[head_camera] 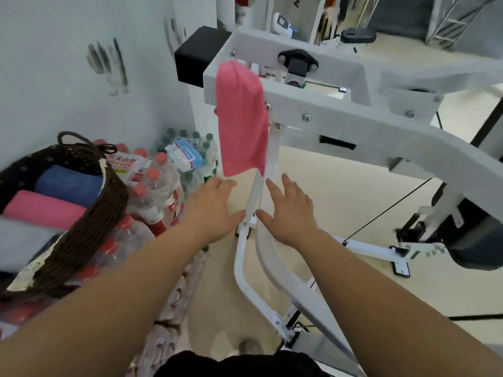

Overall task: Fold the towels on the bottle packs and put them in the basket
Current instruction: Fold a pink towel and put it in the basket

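A pink towel (242, 121) hangs over the corner of a white machine frame (340, 123), its lower edge just above my hands. My left hand (212, 208) is stretched out below the towel's bottom left corner, fingers apart, holding nothing. My right hand (291, 210) is open below the towel's bottom right corner, also empty. At the left, a dark wicker basket (89, 221) rests on packs of red-capped bottles (160, 191). Inside it lie a folded blue towel (68, 185), a folded pink towel (40, 209) and a grey one (19, 240).
A white wall stands behind the bottle packs. A pack of wipes (185, 153) lies on green-capped bottles (201, 148) in the corner. White metal legs (245, 262) of the frame run down between my arms. A black cable (381, 221) crosses the beige floor at the right.
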`<state>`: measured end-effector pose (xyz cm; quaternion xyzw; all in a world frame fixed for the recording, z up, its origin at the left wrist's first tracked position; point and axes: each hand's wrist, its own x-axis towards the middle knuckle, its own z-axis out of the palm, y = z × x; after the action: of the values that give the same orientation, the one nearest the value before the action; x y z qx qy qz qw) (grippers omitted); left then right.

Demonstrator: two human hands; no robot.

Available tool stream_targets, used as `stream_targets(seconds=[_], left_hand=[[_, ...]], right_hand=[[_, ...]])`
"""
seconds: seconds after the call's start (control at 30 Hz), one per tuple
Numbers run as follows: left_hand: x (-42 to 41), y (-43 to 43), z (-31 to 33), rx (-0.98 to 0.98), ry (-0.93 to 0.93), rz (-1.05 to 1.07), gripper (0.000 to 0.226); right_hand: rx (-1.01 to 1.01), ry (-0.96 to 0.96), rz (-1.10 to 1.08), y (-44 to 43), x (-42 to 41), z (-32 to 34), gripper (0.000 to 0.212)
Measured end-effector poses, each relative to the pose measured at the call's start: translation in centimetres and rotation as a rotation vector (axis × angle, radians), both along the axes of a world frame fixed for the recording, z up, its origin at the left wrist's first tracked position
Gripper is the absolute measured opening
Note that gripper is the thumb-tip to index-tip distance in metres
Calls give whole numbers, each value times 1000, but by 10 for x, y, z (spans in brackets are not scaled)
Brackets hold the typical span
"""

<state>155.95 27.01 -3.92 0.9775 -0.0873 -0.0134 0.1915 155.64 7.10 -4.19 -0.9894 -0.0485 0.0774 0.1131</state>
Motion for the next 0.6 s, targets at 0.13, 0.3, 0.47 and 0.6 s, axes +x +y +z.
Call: stream_targets(seconds=[0.13, 0.3, 0.47, 0.6], left_hand=[[36, -1, 9, 13, -24, 45, 75], [87, 5, 16, -42, -29, 87, 77], [141, 8, 29, -142, -129, 69, 76], [172, 10, 35, -243, -173, 15, 73]], right_hand=[[124, 2, -32, 7, 37, 7, 79], [239, -25, -73, 15, 79, 11, 76], [309, -186, -103, 31, 119, 29, 71], [362, -242, -133, 51, 148, 36, 65]])
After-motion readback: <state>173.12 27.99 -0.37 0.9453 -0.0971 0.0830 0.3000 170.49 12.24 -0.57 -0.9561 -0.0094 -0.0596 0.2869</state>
